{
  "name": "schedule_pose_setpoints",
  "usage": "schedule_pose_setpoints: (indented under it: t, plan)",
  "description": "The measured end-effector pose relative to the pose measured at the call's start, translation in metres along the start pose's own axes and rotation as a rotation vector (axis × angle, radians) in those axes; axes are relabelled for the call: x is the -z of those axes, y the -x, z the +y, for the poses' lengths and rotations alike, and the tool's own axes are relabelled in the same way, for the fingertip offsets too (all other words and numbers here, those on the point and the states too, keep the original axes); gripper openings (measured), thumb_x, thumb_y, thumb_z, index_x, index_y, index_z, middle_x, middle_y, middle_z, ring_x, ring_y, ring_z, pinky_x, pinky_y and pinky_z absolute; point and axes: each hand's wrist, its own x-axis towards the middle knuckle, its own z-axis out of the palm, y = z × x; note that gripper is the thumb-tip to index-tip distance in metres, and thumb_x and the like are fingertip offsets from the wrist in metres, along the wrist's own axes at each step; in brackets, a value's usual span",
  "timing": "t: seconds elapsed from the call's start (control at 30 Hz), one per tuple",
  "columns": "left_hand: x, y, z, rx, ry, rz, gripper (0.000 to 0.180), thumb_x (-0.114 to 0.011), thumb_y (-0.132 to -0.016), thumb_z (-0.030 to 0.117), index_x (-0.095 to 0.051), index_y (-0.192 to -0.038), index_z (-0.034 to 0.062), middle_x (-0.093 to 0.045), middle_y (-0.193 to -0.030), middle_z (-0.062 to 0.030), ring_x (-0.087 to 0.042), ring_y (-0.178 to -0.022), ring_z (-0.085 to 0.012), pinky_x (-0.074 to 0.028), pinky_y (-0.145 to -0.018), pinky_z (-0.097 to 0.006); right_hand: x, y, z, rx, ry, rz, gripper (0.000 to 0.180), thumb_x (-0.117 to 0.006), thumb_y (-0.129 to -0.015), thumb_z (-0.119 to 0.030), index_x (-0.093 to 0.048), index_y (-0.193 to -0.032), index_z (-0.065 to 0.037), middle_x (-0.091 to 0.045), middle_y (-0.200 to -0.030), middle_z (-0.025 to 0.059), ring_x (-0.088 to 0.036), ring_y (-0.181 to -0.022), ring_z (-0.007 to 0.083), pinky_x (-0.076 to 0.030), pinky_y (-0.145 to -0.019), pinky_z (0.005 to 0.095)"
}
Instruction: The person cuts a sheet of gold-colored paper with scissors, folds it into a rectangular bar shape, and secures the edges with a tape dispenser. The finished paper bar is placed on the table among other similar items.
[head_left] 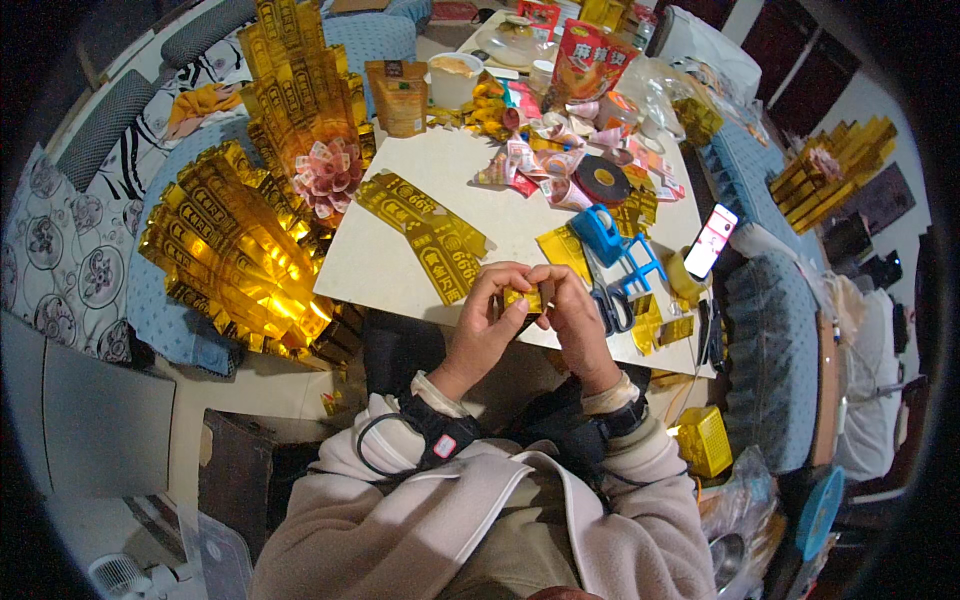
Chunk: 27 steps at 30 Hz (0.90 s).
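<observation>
1. Moderate indoor light; table point(430, 168) pale, well lit.
2. Hard yellow-white glare on foil point(240, 255), frame left.
3. Phone point(712, 240) glows.
4. Deep shadow beneath table.
5. Left hand point(488, 322), right hand point(580, 325): little blur.
6. Fisheye: edges bow, rim black; far right dim.

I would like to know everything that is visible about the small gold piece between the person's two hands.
The small gold piece looks shiny and foil-like, with what seem to be darker marks. The part that shows is compact, perhaps folded; its full outline is covered, so I cannot tell the exact shape. The left hand and the right hand both touch it, holding it between them, in front of the person, toward the near edge of the pale table.
</observation>
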Motion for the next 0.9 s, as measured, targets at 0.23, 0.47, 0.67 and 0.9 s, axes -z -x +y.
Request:
schedule_pose_setpoints:
  t: [0.23, 0.47, 0.67, 0.9]
  plan:
    - [-0.002, 0.001, -0.001, -0.001, -0.074, 0.011, 0.022, -0.064, -0.094, 0.009, -0.055, -0.114, 0.005, -0.055, -0.126, -0.0116, -0.054, -0.119, -0.0218, -0.042, -0.106, -0.036, -0.004, -0.002, -0.009, -0.163, 0.077, 0.054, 0.028, -0.068, -0.101, -0.026, -0.062, -0.121, -0.008, -0.058, -0.088, -0.0052, -0.043, -0.07, 0.0024, -0.035, -0.061, 0.0192]
    - [0.0, 0.007, 0.003, 0.077, -0.127, 0.065, 0.04, -0.071, -0.095, 0.023, -0.055, -0.127, 0.0047, -0.057, -0.124, -0.0079, -0.054, -0.118, -0.0198, -0.042, -0.106, -0.036, -0.008, -0.006, -0.016, -0.152, 0.214, 0.13, 0.017, -0.072, -0.094, -0.011, -0.061, -0.105, -0.007, -0.062, -0.092, -0.0017, -0.05, -0.063, 0.0023, -0.037, -0.048, 0.0185]
    - [0.008, 0.009, -0.001, 0.089, -0.183, 0.048, 0.06, -0.084, -0.086, 0.034, -0.057, -0.13, 0.0032, -0.062, -0.121, -0.0065, -0.057, -0.116, -0.0196, -0.044, -0.104, -0.036, -0.01, -0.009, -0.015, -0.012, 0.425, 0.097, 0.015, -0.072, -0.091, -0.009, -0.061, -0.099, -0.003, -0.064, -0.095, 0.0016, -0.056, -0.067, 0.0048, -0.047, -0.051, 0.0203]
    - [0.007, 0.009, 0.001, 0.094, -0.214, 0.045, 0.059, -0.086, -0.083, 0.03, -0.059, -0.129, 0.0026, -0.064, -0.124, -0.0081, -0.059, -0.116, -0.0211, -0.045, -0.104, -0.036, -0.012, -0.012, -0.02, -0.011, 0.53, 0.128, 0.011, -0.07, -0.088, -0.005, -0.059, -0.091, -0.002, -0.065, -0.097, 0.0038, -0.059, -0.069, 0.0062, -0.049, -0.051, 0.0215]
